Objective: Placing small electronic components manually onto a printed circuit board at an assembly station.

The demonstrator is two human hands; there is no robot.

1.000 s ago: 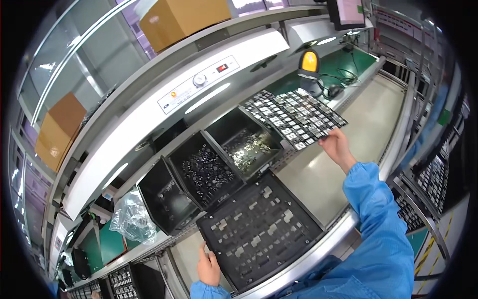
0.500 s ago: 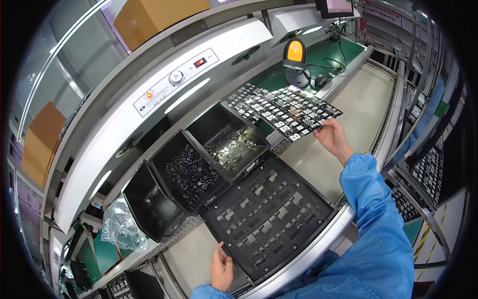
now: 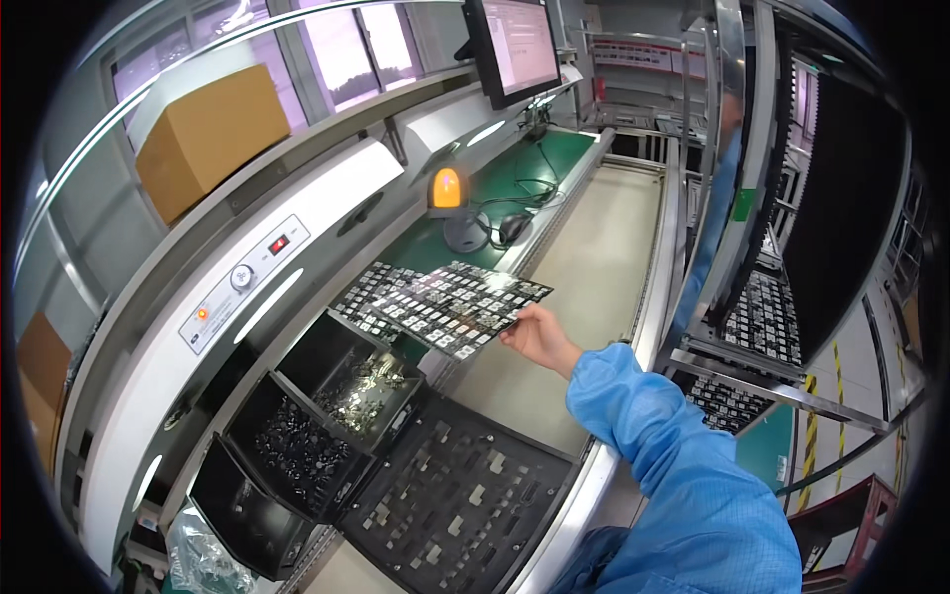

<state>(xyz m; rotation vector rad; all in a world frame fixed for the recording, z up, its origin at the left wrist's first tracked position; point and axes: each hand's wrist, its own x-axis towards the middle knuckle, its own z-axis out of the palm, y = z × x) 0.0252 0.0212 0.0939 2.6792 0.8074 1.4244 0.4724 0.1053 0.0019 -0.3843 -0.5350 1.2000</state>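
Observation:
My right hand (image 3: pixel 539 337) comes in from the right in a blue sleeve, its fingers closed on the near right corner of a circuit board panel (image 3: pixel 460 307). The panel is thin and dark, covered with rows of white squares. It overlaps a second similar panel (image 3: pixel 371 285) behind it on the left. Below it lies a black fixture tray (image 3: pixel 460 505) with shaped recesses, on the conveyor's near part. My left hand is outside the picture.
Left of the fixture stand black bins (image 3: pixel 297 436) with small metal and dark parts. A scanner (image 3: pixel 455 208) with an orange window and a mouse (image 3: pixel 513 229) sit on the green bench. On the right, a metal rack (image 3: pixel 752 371) holds more panels. A monitor (image 3: pixel 515 49) hangs above.
The view has swung to the right, bringing the monitor and rack further in. My left hand, earlier at the fixture's left edge, has gone out of view. My right hand still grips the panel.

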